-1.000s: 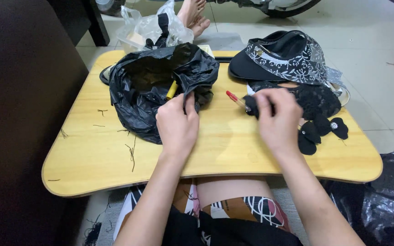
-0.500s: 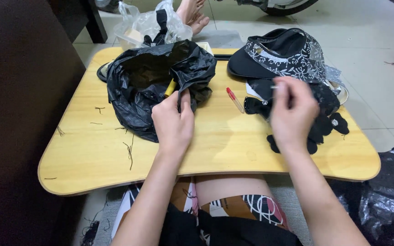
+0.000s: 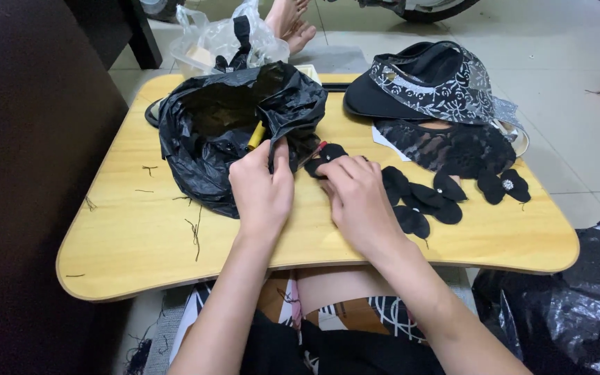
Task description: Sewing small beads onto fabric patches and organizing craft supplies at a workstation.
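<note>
Since half a second ago, the right hand [image 3: 359,198] has swung from frame right to centre, pinching a small black fabric piece [image 3: 326,154] at the black plastic bag [image 3: 223,132], whose rim the left hand [image 3: 262,187] grips; several black fabric flowers [image 3: 446,194] remain on the counter [image 3: 140,236].

floor [image 3: 578,139]: pale tiles (grout lines visible) | left: dark cabinet [image 3: 29,173] | table [image 3: 126,236] — light wood, rounded corners
</note>
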